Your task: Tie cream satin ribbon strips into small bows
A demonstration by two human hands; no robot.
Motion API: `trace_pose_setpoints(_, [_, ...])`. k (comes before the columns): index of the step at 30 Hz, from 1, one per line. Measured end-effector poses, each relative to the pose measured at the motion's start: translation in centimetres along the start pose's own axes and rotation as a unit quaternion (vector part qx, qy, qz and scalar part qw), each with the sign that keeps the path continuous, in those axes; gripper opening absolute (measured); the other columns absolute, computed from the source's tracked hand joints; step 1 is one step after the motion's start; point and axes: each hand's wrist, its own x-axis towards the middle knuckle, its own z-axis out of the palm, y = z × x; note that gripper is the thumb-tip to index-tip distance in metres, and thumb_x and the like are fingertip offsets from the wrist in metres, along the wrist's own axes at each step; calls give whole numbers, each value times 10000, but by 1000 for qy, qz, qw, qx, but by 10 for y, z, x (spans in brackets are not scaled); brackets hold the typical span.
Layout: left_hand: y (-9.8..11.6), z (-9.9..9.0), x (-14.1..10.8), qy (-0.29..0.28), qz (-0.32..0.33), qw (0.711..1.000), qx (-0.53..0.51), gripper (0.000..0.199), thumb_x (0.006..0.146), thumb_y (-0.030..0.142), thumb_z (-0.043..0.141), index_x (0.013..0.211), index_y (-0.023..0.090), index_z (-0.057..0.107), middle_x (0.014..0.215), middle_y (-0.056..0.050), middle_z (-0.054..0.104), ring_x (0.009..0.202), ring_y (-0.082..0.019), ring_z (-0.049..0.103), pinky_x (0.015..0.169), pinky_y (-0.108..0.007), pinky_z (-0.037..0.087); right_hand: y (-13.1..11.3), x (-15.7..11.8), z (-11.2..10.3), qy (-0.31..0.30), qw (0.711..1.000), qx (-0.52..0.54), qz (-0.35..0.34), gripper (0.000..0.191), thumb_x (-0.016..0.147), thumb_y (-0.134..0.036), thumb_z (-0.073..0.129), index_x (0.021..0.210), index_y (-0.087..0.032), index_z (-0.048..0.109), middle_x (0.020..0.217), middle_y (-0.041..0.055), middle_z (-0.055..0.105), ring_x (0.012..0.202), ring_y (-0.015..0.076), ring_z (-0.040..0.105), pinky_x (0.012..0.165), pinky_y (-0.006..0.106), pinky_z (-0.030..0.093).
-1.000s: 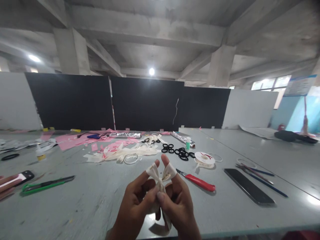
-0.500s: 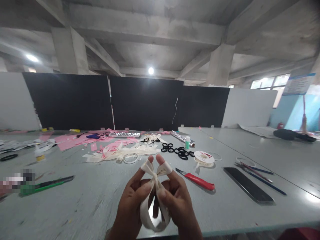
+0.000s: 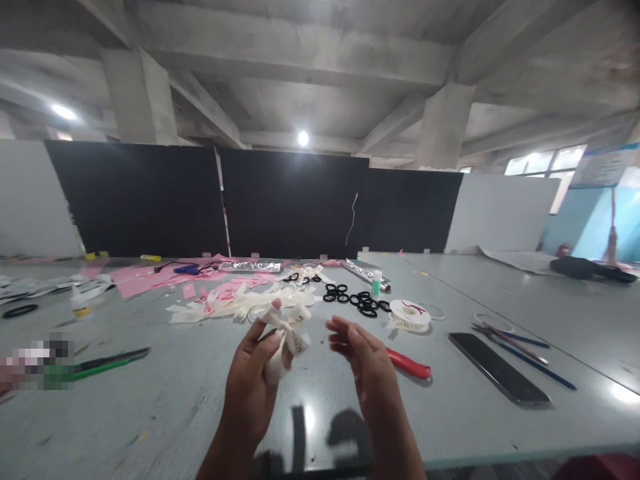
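Observation:
A cream ribbon bow (image 3: 289, 332) with loops and a hanging band is pinched between the thumb and fingers of my left hand (image 3: 251, 373), above the table. My right hand (image 3: 367, 367) is apart from it on the right, fingers stretched out, with nothing in them. Behind my right hand lies a red-handled cutter (image 3: 411, 364), its blade end hidden by the hand. Past the bow, cream ribbon strips (image 3: 240, 303) lie in a loose pile.
Black hair ties (image 3: 364, 301), a glue stick (image 3: 377, 283) and a ribbon spool (image 3: 410, 313) stand beyond my right hand. To the right lie a phone (image 3: 500, 370) and tweezers (image 3: 515, 341). A green cutter (image 3: 107, 363) is on the left, beside a blurred-out area.
My right hand has let go of the ribbon bow and moved right, its fingers opening. My left hand has turned and shifted slightly left with the bow.

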Motion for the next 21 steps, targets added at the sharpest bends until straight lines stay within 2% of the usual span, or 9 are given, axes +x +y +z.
trace_pose_setpoints(2, [3, 1, 3, 0, 42, 990, 136, 484, 756, 298, 625, 1223, 181, 573, 691, 8, 620, 581, -104, 523, 559, -207, 401, -8, -2, 10, 30, 992, -105, -61, 290, 805, -381, 622, 1017, -199, 700, 1045, 91, 676, 898, 203, 600, 838, 364, 467])
trace_pose_setpoints(3, [4, 2, 5, -14, 67, 973, 222, 422, 766, 301, 609, 1171, 182, 602, 692, 6, 621, 601, -117, 530, 572, -216, 401, -11, -2, 16, 10, 988, -139, -70, 305, 796, -368, 633, 1050, -207, 686, 1058, 85, 667, 903, 201, 597, 836, 359, 469])
trace_pose_setpoints(4, [4, 3, 8, -37, 91, 945, 312, 370, 777, 298, 589, 1129, 187, 619, 700, 3, 624, 621, -130, 538, 587, -227, 403, -13, 0, 24, -28, 985, -159, -61, 349, 780, -361, 650, 1096, -214, 664, 1062, 79, 660, 891, 194, 598, 817, 348, 476])
trace_pose_setpoints(6, [3, 5, 16, -93, 132, 868, 470, 329, 788, 259, 549, 1106, 204, 616, 766, -13, 647, 698, -163, 568, 650, -259, 417, -13, 10, 36, -95, 981, -165, -18, 447, 731, -359, 693, 1147, -211, 623, 1013, 61, 658, 803, 167, 596, 721, 305, 491])
trace_pose_setpoints(8, [3, 8, 25, -128, 154, 800, 565, 355, 785, 214, 514, 1132, 202, 586, 898, -46, 668, 825, -205, 594, 736, -302, 425, -8, 28, 42, -124, 981, -149, 11, 348, 710, -383, 699, 979, -166, 658, 852, 37, 651, 716, 143, 568, 634, 258, 468])
trace_pose_setpoints(10, [3, 10, 36, -150, 153, 764, 609, 305, 804, 213, 468, 1083, 178, 586, 948, -73, 666, 881, -230, 598, 772, -332, 424, 1, 49, 41, -137, 983, -109, 55, 289, 723, -416, 672, 800, -139, 638, 718, 16, 612, 654, 122, 543, 605, 235, 437])
trace_pose_setpoints(13, [3, 10, 51, -194, 137, 738, 632, 232, 843, 245, 416, 982, 173, 587, 915, -77, 666, 836, -219, 608, 738, -324, 433, 15, 77, 32, -125, 981, -100, 107, 336, 710, -460, 658, 666, -137, 575, 601, -13, 550, 540, 87, 472, 533, 215, 371])
trace_pose_setpoints(16, [1, 7, 63, -215, 141, 694, 673, 237, 871, 264, 392, 994, 183, 578, 949, -82, 669, 830, -212, 621, 719, -310, 436, 30, 95, 28, -101, 979, -90, 150, 344, 703, -477, 637, 671, -146, 550, 580, -23, 526, 505, 83, 456, 501, 213, 346])
trace_pose_setpoints(21, [-12, 0, 82, -207, 146, 578, 776, 300, 876, 249, 401, 1112, 166, 566, 992, -125, 681, 873, -242, 642, 755, -339, 451, 54, 110, 27, -56, 982, -78, 166, 349, 677, -477, 642, 714, -143, 547, 628, -4, 559, 521, 97, 520, 510, 221, 382])
